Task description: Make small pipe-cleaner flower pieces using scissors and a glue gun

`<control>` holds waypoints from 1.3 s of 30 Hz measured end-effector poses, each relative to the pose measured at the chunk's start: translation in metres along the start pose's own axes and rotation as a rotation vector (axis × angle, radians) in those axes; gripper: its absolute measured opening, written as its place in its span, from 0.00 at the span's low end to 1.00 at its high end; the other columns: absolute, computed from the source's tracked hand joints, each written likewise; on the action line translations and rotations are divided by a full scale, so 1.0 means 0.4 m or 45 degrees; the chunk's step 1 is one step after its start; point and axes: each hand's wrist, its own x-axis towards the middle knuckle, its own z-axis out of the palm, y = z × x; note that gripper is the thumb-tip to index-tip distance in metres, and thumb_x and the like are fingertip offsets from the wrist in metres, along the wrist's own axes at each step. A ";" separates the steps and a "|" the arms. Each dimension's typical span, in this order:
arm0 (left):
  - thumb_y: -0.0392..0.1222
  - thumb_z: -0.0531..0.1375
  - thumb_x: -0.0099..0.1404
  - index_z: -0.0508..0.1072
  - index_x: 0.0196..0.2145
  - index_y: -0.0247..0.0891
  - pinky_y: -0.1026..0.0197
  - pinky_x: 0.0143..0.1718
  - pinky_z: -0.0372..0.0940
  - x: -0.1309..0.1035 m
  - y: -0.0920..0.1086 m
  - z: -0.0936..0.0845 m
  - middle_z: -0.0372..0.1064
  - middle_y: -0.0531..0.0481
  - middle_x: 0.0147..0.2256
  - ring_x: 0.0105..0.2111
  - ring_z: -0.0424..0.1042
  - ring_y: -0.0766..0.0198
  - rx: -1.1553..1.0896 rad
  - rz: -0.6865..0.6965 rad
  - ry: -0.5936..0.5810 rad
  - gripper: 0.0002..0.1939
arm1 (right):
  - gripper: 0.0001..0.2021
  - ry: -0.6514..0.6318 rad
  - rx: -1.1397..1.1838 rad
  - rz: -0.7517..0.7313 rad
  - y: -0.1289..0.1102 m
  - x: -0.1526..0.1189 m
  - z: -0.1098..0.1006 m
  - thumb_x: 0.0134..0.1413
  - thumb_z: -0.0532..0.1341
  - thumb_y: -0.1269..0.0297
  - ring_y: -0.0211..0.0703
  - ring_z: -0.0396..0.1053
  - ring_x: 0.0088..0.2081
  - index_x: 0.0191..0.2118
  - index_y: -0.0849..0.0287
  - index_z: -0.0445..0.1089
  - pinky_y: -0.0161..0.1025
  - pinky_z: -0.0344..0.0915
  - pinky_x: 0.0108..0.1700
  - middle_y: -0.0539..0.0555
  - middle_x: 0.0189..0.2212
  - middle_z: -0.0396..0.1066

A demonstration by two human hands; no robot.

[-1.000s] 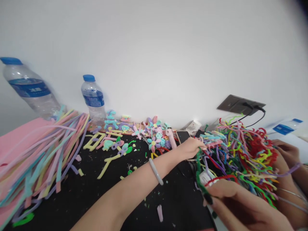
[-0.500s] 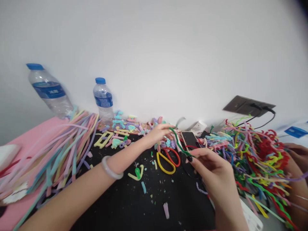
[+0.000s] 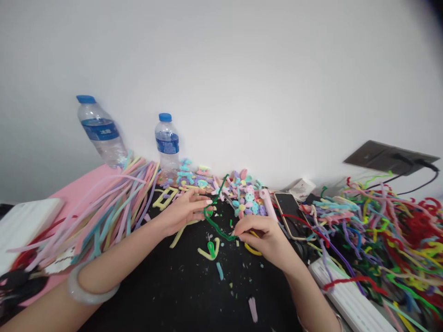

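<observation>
A dark green pipe cleaner (image 3: 218,229) runs in a bent line between my hands, its free end pointing up toward the wall. My right hand (image 3: 261,233) pinches its lower right end between thumb and fingertips. At the bend, the stretched, spread fingers of my left hand (image 3: 187,210) meet the pipe cleaner; a firm grip there does not show. Below lies a small yellow and green V-shaped piece (image 3: 211,250) on the black mat (image 3: 194,290). A yellow scissor handle (image 3: 253,249) shows partly under my right hand.
Pastel pipe cleaners (image 3: 114,212) spread at left, beside two bottles (image 3: 168,144) (image 3: 102,131). Small finished shapes (image 3: 247,203) line the wall. At right are a phone (image 3: 290,214), a white power strip (image 3: 349,295) and a colourful pipe-cleaner heap (image 3: 394,230). Scraps litter the mat.
Both hands have moved left and nearer the mat's middle with the green pipe cleaner, now more sharply bent. The view has turned right, and the other person's hand has left it.
</observation>
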 end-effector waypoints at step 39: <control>0.48 0.60 0.61 0.76 0.34 0.33 0.66 0.27 0.68 -0.058 -0.120 0.026 0.70 0.50 0.22 0.23 0.70 0.66 0.286 0.088 -0.187 0.14 | 0.20 0.187 0.388 0.383 0.084 -0.012 0.138 0.57 0.55 0.54 0.31 0.49 0.18 0.19 0.59 0.57 0.32 0.46 0.21 0.44 0.15 0.55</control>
